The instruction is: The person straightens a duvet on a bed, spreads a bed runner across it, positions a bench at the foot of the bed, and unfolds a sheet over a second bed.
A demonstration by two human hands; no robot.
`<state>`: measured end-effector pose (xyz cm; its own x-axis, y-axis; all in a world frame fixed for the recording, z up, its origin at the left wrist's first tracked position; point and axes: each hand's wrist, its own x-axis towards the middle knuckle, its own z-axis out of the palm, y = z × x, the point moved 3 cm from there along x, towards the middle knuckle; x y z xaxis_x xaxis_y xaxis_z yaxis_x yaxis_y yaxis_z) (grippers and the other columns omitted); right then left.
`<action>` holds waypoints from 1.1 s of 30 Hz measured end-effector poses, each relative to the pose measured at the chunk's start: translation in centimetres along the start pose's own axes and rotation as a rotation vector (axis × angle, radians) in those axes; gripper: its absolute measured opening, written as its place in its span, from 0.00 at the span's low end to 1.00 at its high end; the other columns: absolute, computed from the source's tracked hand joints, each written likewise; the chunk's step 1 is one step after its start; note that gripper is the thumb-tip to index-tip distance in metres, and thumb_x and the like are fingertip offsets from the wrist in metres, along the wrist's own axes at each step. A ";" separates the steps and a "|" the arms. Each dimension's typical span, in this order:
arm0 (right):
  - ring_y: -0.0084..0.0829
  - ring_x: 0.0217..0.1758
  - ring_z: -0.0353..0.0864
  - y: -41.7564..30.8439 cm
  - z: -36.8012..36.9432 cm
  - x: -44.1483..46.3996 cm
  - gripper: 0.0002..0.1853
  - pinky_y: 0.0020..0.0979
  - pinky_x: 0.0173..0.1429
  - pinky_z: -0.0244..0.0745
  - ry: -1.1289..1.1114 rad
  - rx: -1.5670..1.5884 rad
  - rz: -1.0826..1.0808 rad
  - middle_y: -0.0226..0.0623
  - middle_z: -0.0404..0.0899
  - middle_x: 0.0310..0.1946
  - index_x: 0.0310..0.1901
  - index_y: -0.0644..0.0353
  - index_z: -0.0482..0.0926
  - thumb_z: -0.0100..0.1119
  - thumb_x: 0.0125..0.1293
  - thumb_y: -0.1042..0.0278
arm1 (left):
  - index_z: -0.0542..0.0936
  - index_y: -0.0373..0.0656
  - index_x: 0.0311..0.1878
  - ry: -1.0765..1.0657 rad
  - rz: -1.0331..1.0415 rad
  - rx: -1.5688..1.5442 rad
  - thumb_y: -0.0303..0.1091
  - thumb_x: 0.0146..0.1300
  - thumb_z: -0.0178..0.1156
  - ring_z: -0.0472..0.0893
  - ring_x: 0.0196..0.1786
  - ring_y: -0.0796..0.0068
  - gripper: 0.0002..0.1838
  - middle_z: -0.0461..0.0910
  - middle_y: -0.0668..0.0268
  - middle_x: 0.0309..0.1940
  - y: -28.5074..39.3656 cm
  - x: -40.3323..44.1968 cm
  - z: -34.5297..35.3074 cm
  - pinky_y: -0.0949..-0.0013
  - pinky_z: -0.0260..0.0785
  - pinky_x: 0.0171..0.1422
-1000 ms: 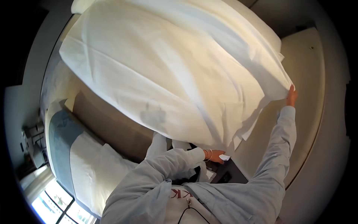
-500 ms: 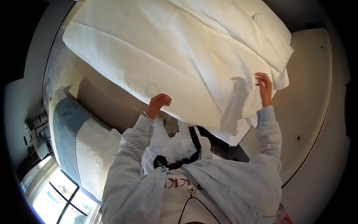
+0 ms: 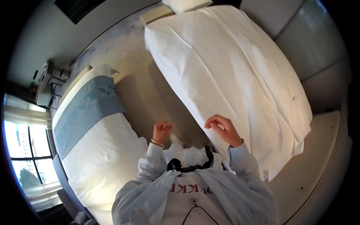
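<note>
A white sheet point(image 3: 240, 82) covers the bed on the right, with long folds along its length and its near end hanging loosely. At the sheet's left edge is my right hand point(image 3: 225, 129), fingers bent and thumb apart, with nothing in it. Whether it touches the cloth I cannot tell. My left hand point(image 3: 162, 131) is above the floor between the two beds, fingers curled into a loose fist with nothing visible in it. A bracelet circles the left wrist.
On the left stands another bed point(image 3: 101, 150) in white bedding with a blue runner point(image 3: 90, 107) across it. Carpeted floor point(image 3: 153, 97) runs between the beds. A white pillow point(image 3: 185, 4) lies beyond the right bed's far end. A pale headboard panel point(image 3: 315, 150) is at lower right.
The view has turned, showing more of the room. The sheet now lies lower and flatter over the right bed. My right hand has come closer to my left, whose fingers are curled tighter.
</note>
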<state>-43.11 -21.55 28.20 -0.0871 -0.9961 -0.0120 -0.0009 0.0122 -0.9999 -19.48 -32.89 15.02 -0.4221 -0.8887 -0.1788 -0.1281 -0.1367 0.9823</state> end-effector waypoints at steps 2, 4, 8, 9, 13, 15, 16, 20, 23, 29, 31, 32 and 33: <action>0.23 0.36 0.76 -1.0 3.6 2.9 0.07 0.24 0.43 0.71 -0.152 -0.074 0.014 0.34 0.76 0.30 0.34 0.66 0.74 0.44 0.62 0.76 | 0.50 0.48 0.13 0.019 0.052 -0.068 0.22 0.51 0.59 0.49 0.19 0.89 0.26 0.49 0.80 0.13 0.6 1.5 -5.1 0.79 0.44 0.19; 0.23 0.36 0.76 -1.3 6.6 6.2 0.07 0.24 0.43 0.71 -0.162 -0.060 0.018 0.35 0.76 0.31 0.34 0.66 0.74 0.45 0.62 0.76 | 0.51 0.48 0.13 0.019 0.009 -0.138 0.22 0.52 0.57 0.51 0.18 0.91 0.25 0.51 0.81 0.12 2.4 2.2 -10.3 0.81 0.45 0.19; 0.25 0.35 0.75 -1.5 10.6 12.1 0.04 0.27 0.43 0.71 -0.114 0.178 0.072 0.36 0.75 0.30 0.34 0.64 0.72 0.48 0.61 0.75 | 0.56 0.50 0.14 0.244 -0.100 -0.434 0.21 0.53 0.52 0.56 0.13 0.91 0.19 0.57 0.81 0.10 2.7 2.8 -17.0 0.83 0.51 0.15; 0.27 0.35 0.75 -1.7 11.1 13.7 0.02 0.28 0.43 0.70 -0.128 0.222 0.089 0.37 0.75 0.28 0.32 0.64 0.71 0.48 0.59 0.76 | 0.57 0.51 0.14 0.250 -0.109 -0.472 0.22 0.53 0.53 0.57 0.12 0.90 0.19 0.57 0.80 0.10 2.8 3.1 -18.1 0.83 0.51 0.14; 0.28 0.32 0.74 -1.2 11.2 21.1 0.03 0.29 0.41 0.69 -0.085 0.259 0.085 0.37 0.74 0.26 0.31 0.61 0.70 0.50 0.59 0.72 | 0.56 0.52 0.13 0.255 -0.179 -0.478 0.23 0.53 0.56 0.56 0.11 0.89 0.22 0.57 0.79 0.09 1.2 5.9 -21.5 0.81 0.45 0.12; 0.28 0.31 0.73 -1.2 10.8 25.4 0.03 0.29 0.40 0.69 -0.049 0.268 0.032 0.36 0.73 0.25 0.31 0.61 0.69 0.50 0.59 0.71 | 0.53 0.53 0.12 0.288 -0.237 -0.512 0.23 0.52 0.57 0.54 0.10 0.89 0.24 0.55 0.79 0.08 1.2 7.9 -22.4 0.80 0.41 0.12; 0.28 0.30 0.72 -1.0 10.6 27.8 0.04 0.28 0.39 0.68 -0.004 0.283 0.012 0.35 0.73 0.24 0.32 0.60 0.69 0.50 0.59 0.70 | 0.52 0.53 0.12 0.306 -0.265 -0.537 0.23 0.52 0.58 0.53 0.09 0.89 0.25 0.55 0.79 0.08 1.2 9.2 -23.1 0.80 0.39 0.12; 0.26 0.29 0.70 -0.1 10.2 38.3 0.04 0.27 0.37 0.66 0.071 0.555 -0.055 0.32 0.70 0.22 0.34 0.59 0.68 0.49 0.59 0.70 | 0.53 0.53 0.12 0.304 -0.279 -0.601 0.23 0.52 0.58 0.52 0.08 0.88 0.25 0.55 0.78 0.07 2.0 16.9 -26.2 0.79 0.40 0.11; 0.27 0.29 0.70 1.4 10.2 46.8 0.05 0.27 0.37 0.66 0.070 0.685 -0.007 0.32 0.69 0.22 0.34 0.59 0.68 0.50 0.59 0.69 | 0.57 0.54 0.12 0.459 -0.255 -0.619 0.25 0.53 0.57 0.53 0.08 0.87 0.22 0.56 0.78 0.07 2.6 24.0 -29.7 0.79 0.42 0.10; 0.26 0.30 0.70 -1.8 14.3 63.0 0.06 0.26 0.38 0.66 -0.167 0.619 0.099 0.34 0.69 0.24 0.35 0.59 0.68 0.50 0.61 0.67 | 0.56 0.52 0.13 0.491 -0.122 -0.542 0.27 0.53 0.59 0.54 0.10 0.89 0.22 0.57 0.79 0.09 10.4 38.5 -36.2 0.79 0.42 0.12; 0.25 0.31 0.71 -1.9 16.2 68.1 0.06 0.24 0.38 0.67 -0.276 0.610 0.130 0.34 0.71 0.26 0.36 0.59 0.68 0.49 0.61 0.67 | 0.56 0.52 0.13 0.499 -0.111 -0.540 0.27 0.53 0.59 0.54 0.10 0.89 0.22 0.56 0.80 0.09 10.8 42.1 -38.2 0.80 0.42 0.13; 0.25 0.31 0.71 -1.5 16.8 70.7 0.06 0.24 0.38 0.68 -0.293 0.616 0.162 0.34 0.71 0.26 0.36 0.59 0.68 0.49 0.61 0.68 | 0.56 0.52 0.13 0.517 -0.029 -0.381 0.27 0.53 0.59 0.54 0.10 0.90 0.22 0.55 0.80 0.09 10.5 44.2 -39.9 0.80 0.41 0.13; 0.25 0.31 0.72 -0.9 17.1 72.1 0.06 0.23 0.38 0.68 -0.309 0.620 0.187 0.34 0.71 0.26 0.37 0.59 0.68 0.50 0.61 0.68 | 0.56 0.52 0.13 0.531 0.058 -0.221 0.27 0.53 0.59 0.54 0.10 0.90 0.22 0.55 0.80 0.09 10.3 45.2 -40.9 0.80 0.41 0.13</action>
<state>-32.38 -94.85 28.23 0.2558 -0.9624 -0.0918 0.5605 0.2250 -0.7970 -3.19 -92.34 19.30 0.0928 -0.9874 -0.1280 0.0967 -0.1190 0.9882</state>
